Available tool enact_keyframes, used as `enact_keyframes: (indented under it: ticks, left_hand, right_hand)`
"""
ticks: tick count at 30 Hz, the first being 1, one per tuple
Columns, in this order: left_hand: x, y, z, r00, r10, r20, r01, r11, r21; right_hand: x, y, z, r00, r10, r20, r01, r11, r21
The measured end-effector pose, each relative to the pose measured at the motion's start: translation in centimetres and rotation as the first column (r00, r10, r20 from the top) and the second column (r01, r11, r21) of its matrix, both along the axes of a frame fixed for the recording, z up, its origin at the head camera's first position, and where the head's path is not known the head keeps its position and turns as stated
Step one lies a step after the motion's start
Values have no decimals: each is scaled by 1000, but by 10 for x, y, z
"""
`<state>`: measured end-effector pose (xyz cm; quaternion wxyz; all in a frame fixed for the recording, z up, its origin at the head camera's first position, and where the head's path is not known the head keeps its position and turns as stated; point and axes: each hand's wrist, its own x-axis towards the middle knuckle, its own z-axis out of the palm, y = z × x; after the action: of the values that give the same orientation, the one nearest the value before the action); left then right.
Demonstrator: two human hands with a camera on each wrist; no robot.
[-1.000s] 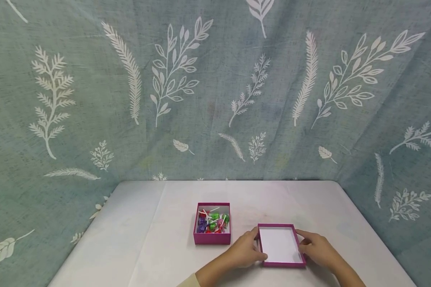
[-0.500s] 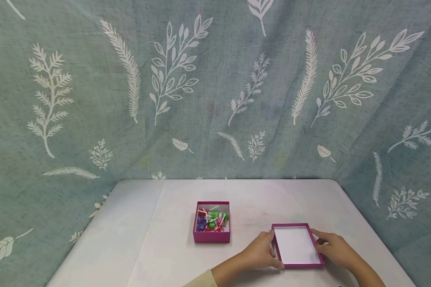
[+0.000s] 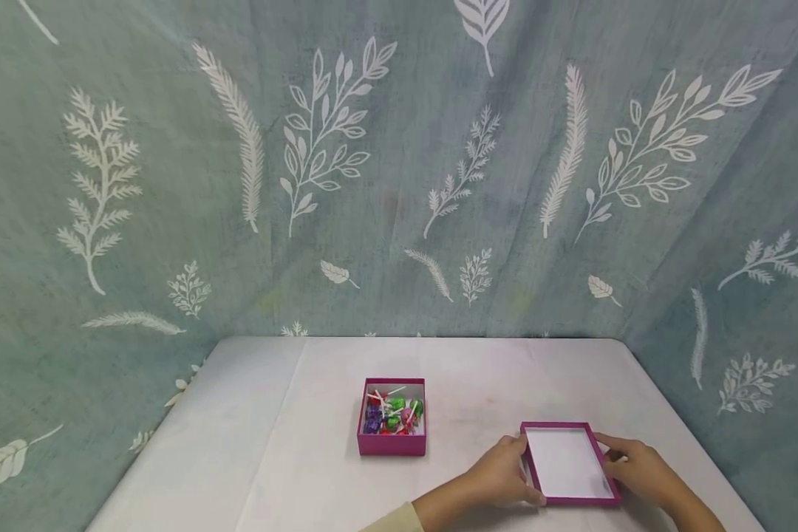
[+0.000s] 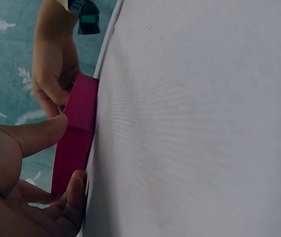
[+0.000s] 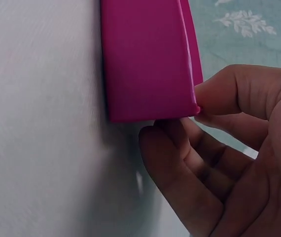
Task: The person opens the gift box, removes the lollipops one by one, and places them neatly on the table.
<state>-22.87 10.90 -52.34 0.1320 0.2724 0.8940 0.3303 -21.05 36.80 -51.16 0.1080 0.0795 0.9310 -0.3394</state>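
A shallow magenta box lid (image 3: 567,464) lies with its white inside facing up at the front right of the table in the head view. My left hand (image 3: 502,473) holds its left side, thumb at the near corner and fingers toward the far one. From the other side my right hand (image 3: 641,469) grips the right edge. In the right wrist view, thumb and fingers pinch around a corner of the lid (image 5: 148,59). The left wrist view shows both hands on the magenta wall of the lid (image 4: 79,108), close against the white cloth.
An open magenta box (image 3: 391,445) with several wrapped lollipops (image 3: 394,414) stands left of the lid, farther back. A white cloth covers the table (image 3: 292,473). Behind it hangs a green-blue curtain (image 3: 386,185) with white leaf prints.
Both hands have slid the lid to the right, away from the lollipop box, and it has moved less in the last half second. The lollipop box has stayed in place.
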Motion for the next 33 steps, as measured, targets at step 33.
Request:
enact_keyframes:
  ticks: [33]
  left_hand:
    - [4,-80,36,946,-261,-190,286,951,114]
  right_hand:
    - [-22,-58,30,940,68,-333,-60,998,33]
